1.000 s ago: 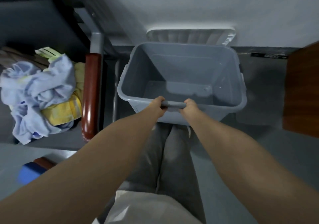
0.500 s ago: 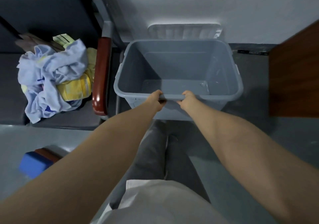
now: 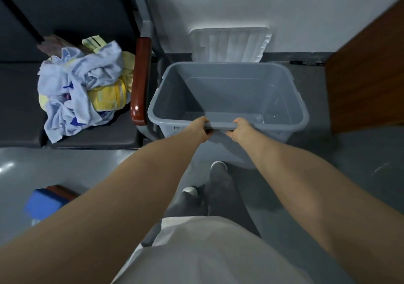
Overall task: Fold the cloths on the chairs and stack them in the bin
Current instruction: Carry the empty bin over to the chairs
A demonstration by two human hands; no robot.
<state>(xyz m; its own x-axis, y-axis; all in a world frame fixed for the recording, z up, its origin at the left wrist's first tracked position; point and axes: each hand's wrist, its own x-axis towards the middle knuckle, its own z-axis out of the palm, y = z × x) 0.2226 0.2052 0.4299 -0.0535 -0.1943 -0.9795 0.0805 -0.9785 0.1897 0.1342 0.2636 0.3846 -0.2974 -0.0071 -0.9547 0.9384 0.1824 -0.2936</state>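
the left hand (image 3: 202,128) and the right hand (image 3: 239,129) are both clenching the near rim of the grey plastic bin (image 3: 225,82), close together, fingers curling under the lip. the bin is sitting at 12 o'clock, just beside the red-brown armrest (image 3: 140,80) of the chair (image 3: 91,138); whether it is resting on the floor (image 3: 349,163) cannot be told. the cloths (image 3: 80,91), pale blue and yellow, are lying in a crumpled heap on the dark chair seat at 10 o'clock. a white lid (image 3: 229,45) is leaning against the wall (image 3: 284,4) beyond the bin. a wooden panel (image 3: 367,82) is standing at 2 o'clock, and a blue block (image 3: 43,200) is lying at 8 o'clock.
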